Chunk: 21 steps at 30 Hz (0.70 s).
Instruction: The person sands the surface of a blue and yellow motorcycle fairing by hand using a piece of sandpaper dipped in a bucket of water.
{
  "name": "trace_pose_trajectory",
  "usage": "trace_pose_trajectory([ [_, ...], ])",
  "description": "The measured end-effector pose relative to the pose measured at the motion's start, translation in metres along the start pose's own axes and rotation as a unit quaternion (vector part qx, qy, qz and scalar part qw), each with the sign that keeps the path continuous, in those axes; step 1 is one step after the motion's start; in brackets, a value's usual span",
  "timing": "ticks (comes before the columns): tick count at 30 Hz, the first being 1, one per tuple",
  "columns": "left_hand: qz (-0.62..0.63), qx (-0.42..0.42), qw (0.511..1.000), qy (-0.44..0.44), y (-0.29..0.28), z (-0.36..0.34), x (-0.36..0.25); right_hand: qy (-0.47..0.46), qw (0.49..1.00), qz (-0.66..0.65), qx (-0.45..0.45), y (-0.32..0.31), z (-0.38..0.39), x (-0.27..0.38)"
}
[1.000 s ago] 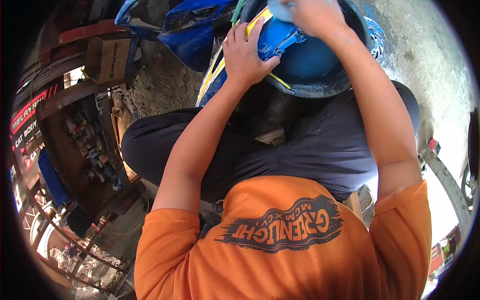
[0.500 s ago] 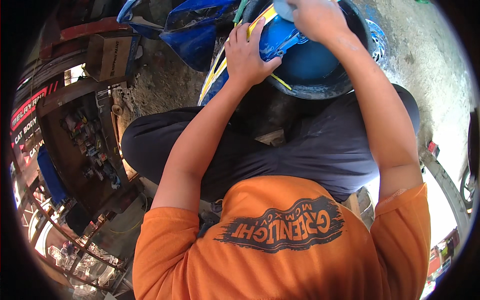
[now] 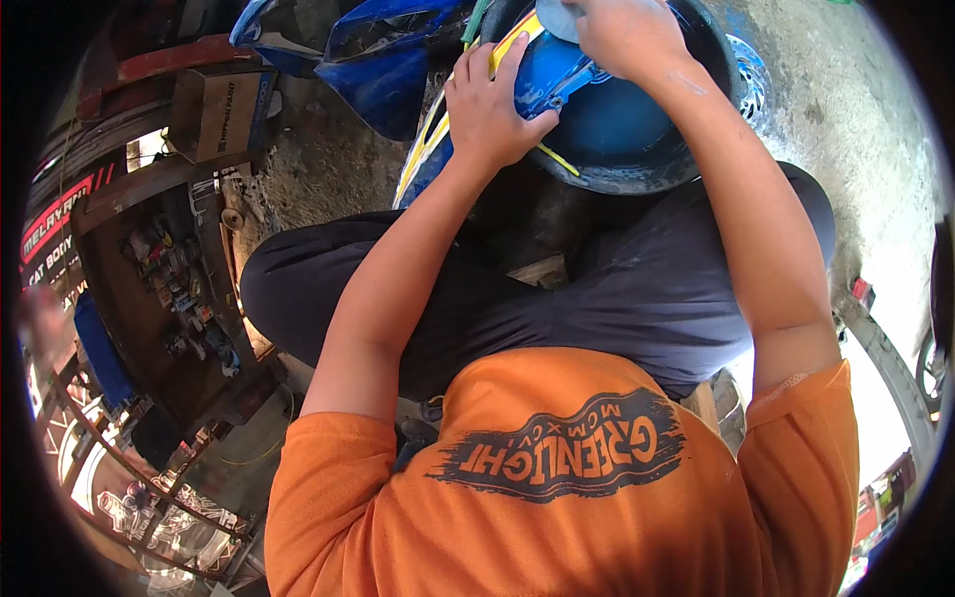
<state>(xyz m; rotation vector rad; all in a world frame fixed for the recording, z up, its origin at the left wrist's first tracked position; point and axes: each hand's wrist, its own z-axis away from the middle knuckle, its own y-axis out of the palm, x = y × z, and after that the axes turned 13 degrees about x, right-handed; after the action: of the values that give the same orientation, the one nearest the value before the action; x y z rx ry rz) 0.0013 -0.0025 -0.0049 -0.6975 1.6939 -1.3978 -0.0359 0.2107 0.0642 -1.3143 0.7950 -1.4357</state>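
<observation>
Head cam: gripping blue/yellow panel point(image 3: 537, 76) w/ L hand point(image 3: 494, 111) at L side of tub point(image 3: 642, 183), prob. to steady it; holding pale-blue pad point(image 3: 558, 20) w/ R hand point(image 3: 629, 42) over tub.

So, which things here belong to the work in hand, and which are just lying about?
In use:
- striped panel, under the left hand
- grey-blue pad, in the right hand
- dark tub, under the panel's end

Apparently just lying about:
- loose blue panel
- cardboard box
- metal disc
</observation>
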Motion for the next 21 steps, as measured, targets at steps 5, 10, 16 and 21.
trace_pose_trajectory([
  [5, -0.007, 0.006, 1.0, -0.005, -0.001, -0.001, -0.002, -0.021, 1.0, 0.021, 0.01, 0.002, 0.002, -0.001],
  [10, -0.007, 0.002, 1.0, -0.001, 0.001, -0.001, -0.002, 0.006, 1.0, 0.009, 0.01, -0.001, 0.001, 0.0],
  [16, -0.009, 0.002, 1.0, -0.002, 0.001, -0.001, -0.002, -0.007, 1.0, 0.013, 0.021, -0.001, 0.005, 0.004],
  [21, -0.006, 0.005, 1.0, -0.004, 0.003, -0.001, -0.002, 0.006, 0.999, 0.019, 0.025, 0.0, 0.005, 0.005],
])
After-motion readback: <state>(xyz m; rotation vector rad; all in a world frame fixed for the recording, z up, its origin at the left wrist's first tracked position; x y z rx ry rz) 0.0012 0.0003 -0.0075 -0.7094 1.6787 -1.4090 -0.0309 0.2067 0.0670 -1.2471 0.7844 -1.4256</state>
